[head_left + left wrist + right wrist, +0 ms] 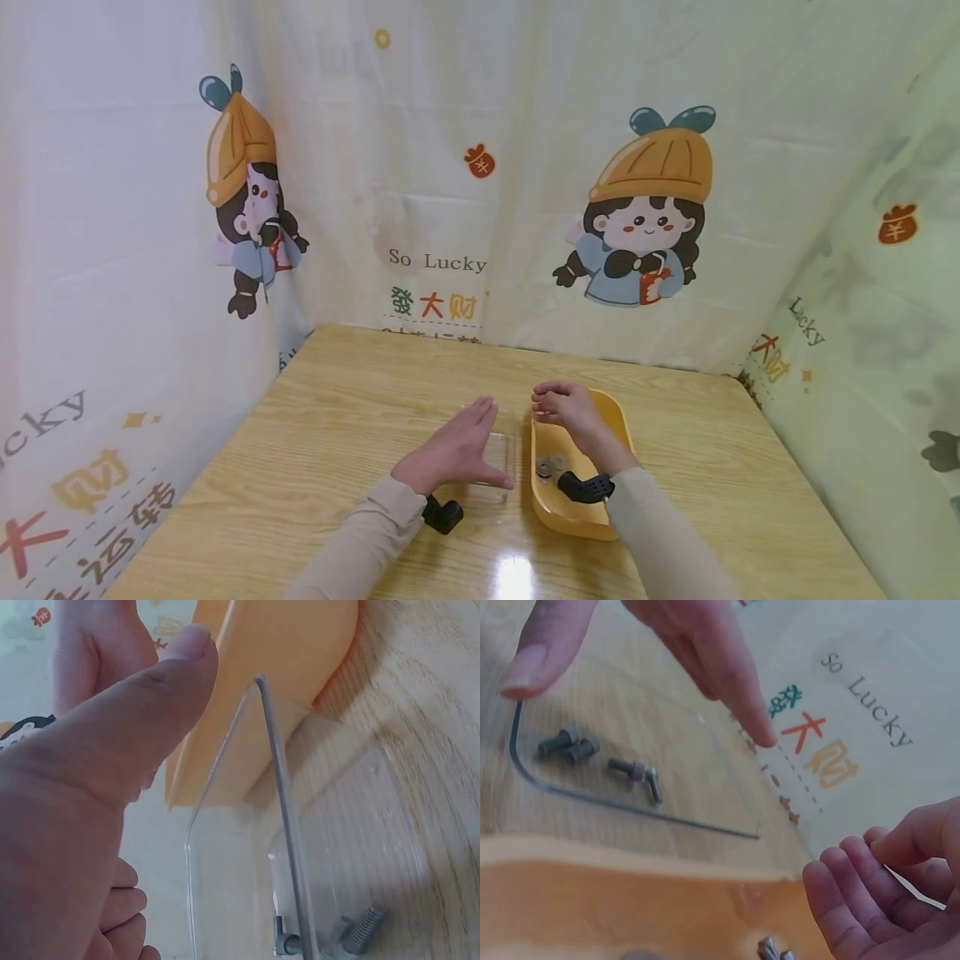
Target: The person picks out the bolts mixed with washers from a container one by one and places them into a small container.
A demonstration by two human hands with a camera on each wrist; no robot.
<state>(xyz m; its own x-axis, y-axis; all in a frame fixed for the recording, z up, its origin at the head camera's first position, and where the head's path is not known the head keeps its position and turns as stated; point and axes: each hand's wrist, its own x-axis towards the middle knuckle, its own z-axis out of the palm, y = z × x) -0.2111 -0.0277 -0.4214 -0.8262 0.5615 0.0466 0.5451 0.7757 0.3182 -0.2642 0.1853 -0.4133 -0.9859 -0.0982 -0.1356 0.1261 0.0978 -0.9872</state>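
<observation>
My left hand reaches over a clear plastic box, its fingers straight and the thumb spread apart near the rim. Several metal socket-head bolts lie inside that box. Over the far left edge of a yellow tray, beside the box, hovers my right hand. Its fingers are loosely bent, the thumb lying close against the index finger, and no object shows between them. Metal pieces lie in the tray; the right wrist view shows shiny bolts there.
Both containers stand on a wood-grain table. Patterned curtains rise along its back and sides. Black wrist cameras are strapped to both wrists, the right one hanging over the tray.
</observation>
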